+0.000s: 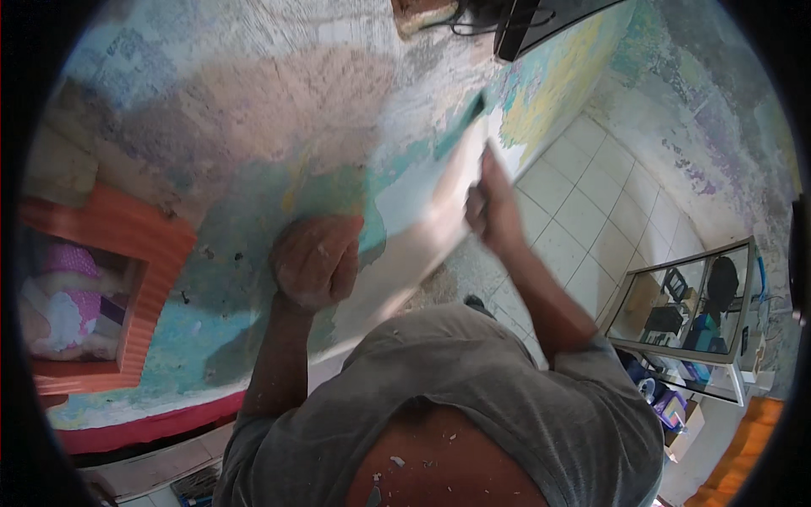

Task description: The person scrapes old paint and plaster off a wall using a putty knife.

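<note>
My right hand [494, 207] is closed round a scraper-like tool [478, 110], which is smeared by motion. Its dark end lies near the patchy painted wall [414, 169], though I cannot tell whether it touches. My left hand [317, 262] is curled into a fist near the wall's green and teal patches, with small pale flecks on its back. Its fingertips are mostly hidden. White, green, teal and yellow areas cover the wall in uneven layers.
An orange-framed opening [165, 279] with a pink spotted cloth inside is at the left. Above hangs a dark flat panel [549, 29] with a cable. Pale floor tiles [583, 203] and a glass-fronted cabinet [684, 296] holding several things are at the right.
</note>
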The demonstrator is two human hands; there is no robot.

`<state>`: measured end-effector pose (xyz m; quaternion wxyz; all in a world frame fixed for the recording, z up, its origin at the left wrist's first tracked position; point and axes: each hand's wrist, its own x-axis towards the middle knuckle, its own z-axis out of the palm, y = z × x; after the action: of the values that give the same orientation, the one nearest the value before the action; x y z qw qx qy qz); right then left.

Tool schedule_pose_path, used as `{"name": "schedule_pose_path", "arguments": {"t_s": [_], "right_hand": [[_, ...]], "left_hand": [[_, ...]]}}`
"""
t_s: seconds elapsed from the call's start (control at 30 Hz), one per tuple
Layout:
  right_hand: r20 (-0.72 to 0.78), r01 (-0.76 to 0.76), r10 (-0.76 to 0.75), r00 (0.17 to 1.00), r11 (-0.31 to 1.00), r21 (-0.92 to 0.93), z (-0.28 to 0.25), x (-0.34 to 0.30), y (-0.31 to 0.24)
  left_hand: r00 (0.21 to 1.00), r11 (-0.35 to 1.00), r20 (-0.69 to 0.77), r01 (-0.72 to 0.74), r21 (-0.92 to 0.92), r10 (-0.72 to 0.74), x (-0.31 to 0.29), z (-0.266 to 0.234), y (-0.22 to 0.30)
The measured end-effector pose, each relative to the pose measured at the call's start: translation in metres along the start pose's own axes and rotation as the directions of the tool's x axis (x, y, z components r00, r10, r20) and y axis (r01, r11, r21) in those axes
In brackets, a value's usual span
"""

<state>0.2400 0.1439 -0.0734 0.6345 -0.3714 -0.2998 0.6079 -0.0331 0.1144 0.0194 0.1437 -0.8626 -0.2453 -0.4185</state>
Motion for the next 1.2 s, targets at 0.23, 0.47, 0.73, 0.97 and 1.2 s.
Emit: {"name": "schedule_pose_path", "arguments": {"t_s": [0.23,0.47,0.73,0.97,1.2], "right_hand": [[0.098,0.096,-0.077,0.992,0.972,-0.213,-0.001,-0.018,0.037],[0.025,-0.007,0.008,1.0,0.999,-0.051,-0.004,0.008,-0.011],[-0.025,-0.044,0.049,0.998,0.984,0.173,-0.024,0.03,-0.017],[0.054,0.005,0.0,0.999,0.997,-0.081,0.008,-0.019,0.012],[0.117,0.3,-0.292,0.949,0.728,-0.617,-0.008,-0.021,0.06]], "left_hand": [[0.999,0.999,-0.02,0.037,-0.036,-0.038,0.003,0.007,-0.005],[0.999,0.999,-0.011,0.033,-0.038,-0.034,0.005,0.004,-0.002],[0.999,0.998,0.013,0.052,-0.045,-0.051,0.006,0.001,0.001],[1.0,1.0,-0.021,0.013,0.012,-0.012,0.002,0.004,-0.001],[0.996,0.994,-0.016,0.09,-0.065,-0.091,-0.007,0.008,0.006]]}}
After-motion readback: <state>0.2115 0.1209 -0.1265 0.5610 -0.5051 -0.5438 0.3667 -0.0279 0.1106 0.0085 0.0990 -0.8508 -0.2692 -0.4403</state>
